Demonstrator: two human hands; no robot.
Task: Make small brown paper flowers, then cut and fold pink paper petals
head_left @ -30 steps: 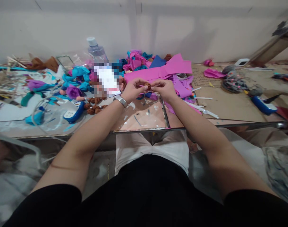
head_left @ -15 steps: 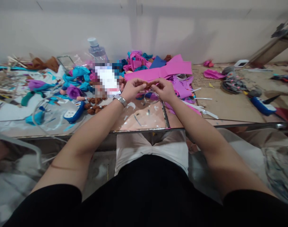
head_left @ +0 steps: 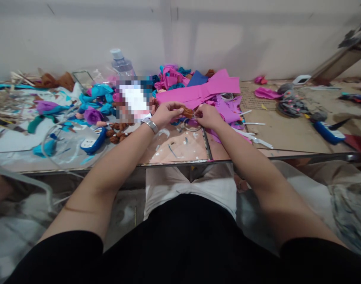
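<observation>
Crinkled, matt, paper-like finish on the brown piece and the purple bloom; smooth, flat, matt paper in the pink strip. Polished metal in the wristband; smooth, hard, plastic-looking shell on the blue-and-white case; clear, shiny plastic in the bottle, with a duller opaque cap. Dull brown cardboard in the printed sheet, dry, raw-looking wood in the thin sticks, scuffed, speckled finish on the pinkish tabletop, and soft, matt cloth in the black shirt and pale trousers.
</observation>
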